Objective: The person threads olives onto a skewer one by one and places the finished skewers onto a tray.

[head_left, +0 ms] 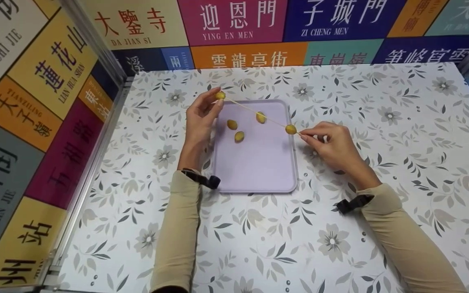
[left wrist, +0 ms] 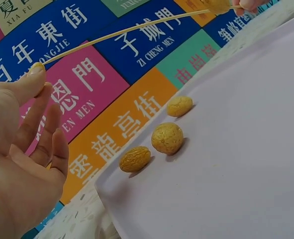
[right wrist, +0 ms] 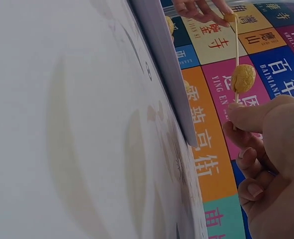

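My left hand (head_left: pixel 202 116) pinches a wrinkled yellow fruit (head_left: pixel 220 95) above the far left corner of the lilac tray (head_left: pixel 259 171). Thumb and fingertips of my right hand (head_left: pixel 332 142) grip the near end of a thin wooden skewer (left wrist: pixel 127 31), just right of the tray. A second wrinkled yellow fruit (right wrist: pixel 244 78) is threaded on the skewer close to the right fingertips. The skewer slants across to the left hand's fruit and meets it; how deep it goes in is hidden. Three similar fruits, one of them a fruit (left wrist: pixel 167 138) in the middle, lie on the tray.
The tray stands on a table (head_left: pixel 259 236) with a floral cover. Panels with large printed characters (head_left: pixel 238 20) rise along the back and the left side. Each wrist wears a strap with a small black camera (head_left: pixel 348 205).
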The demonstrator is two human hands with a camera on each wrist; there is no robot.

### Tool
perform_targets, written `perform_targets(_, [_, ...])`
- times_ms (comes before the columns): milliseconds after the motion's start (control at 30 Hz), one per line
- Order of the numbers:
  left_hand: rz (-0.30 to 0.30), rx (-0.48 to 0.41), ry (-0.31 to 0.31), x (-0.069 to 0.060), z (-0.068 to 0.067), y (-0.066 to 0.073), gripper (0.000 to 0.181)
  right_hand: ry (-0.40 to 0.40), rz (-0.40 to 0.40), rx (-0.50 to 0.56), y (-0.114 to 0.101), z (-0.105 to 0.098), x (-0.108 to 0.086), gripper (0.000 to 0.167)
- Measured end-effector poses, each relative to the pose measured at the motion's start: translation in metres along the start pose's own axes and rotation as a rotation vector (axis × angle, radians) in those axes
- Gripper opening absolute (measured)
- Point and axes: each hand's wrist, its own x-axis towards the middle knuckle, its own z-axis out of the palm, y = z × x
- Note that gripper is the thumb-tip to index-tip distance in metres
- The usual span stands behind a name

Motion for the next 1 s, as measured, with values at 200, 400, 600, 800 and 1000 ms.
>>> perform_targets(200, [0.035,-0.014,-0.003,0.0024,-0.001,-0.0026,0.038,0.009,-0.006,0.002,0.0004,0.0001,0.0005,0.011])
perform_targets(400, [0.032,-0.017,-0.001,0.0029,-0.0007,-0.0033,0.038,0.033,-0.024,0.04,0.0011,0.0005,0.0008,0.011])
perform_targets(600, [0.025,0.0,-0.009,0.0014,0.0008,-0.0012,0.038,0.044,-0.026,0.013,0.0014,0.0002,0.0007,0.011])
perform_targets(800, [0.008,0.006,-0.006,0.001,0.0002,0.0001,0.037,0.047,-0.008,0.009,0.002,0.0003,0.0007,0.011])
perform_targets(1000, [0.006,-0.012,-0.012,0.0014,0.0005,-0.0005,0.037,0.055,-0.008,0.018,0.0022,-0.0002,0.0002,0.011])
